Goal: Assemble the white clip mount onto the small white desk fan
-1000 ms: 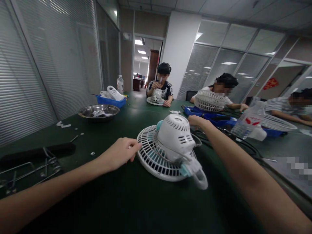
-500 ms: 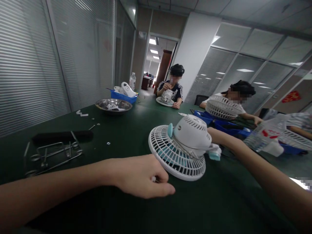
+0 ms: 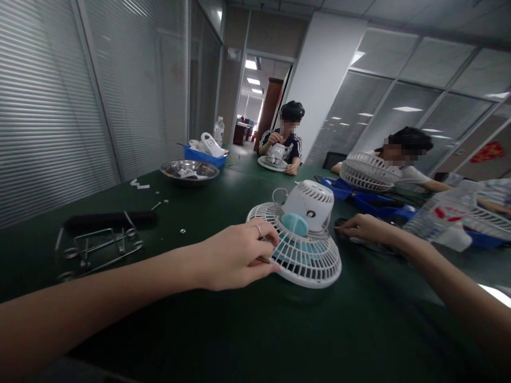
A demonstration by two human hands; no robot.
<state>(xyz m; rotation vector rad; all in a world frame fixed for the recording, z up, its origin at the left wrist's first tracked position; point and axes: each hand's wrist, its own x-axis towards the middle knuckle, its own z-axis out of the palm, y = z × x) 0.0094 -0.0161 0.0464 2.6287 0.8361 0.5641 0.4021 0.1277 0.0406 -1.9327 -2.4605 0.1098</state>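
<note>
Fan (image 3: 309, 205), small and white, is lying grille-down on the green table (image 3: 239, 330). Its motor housing is pointing up, so its axis is standing roughly upright.

The left hand (image 3: 233, 258) is gripping the near-left rim of the grille. Its fingers (image 3: 265, 234) are curling over the top while the thumb is pressing at the edge below. Whether a small item is also being pinched there cannot be told.

The right hand (image 3: 365, 229) is resting on the table just beside the fan's right side, fingers loosely curled and pointing toward the rim. No contact with the fan is showing, and what it is holding, if anything, cannot be told.

The fan is sitting between the two hands, with the left one nearer and touching it. Metal tools (image 3: 99, 244) are lying well apart to the left, and a steel bowl (image 3: 189, 170) is sitting beyond them. Other people are working on similar fans at the far side.
</note>
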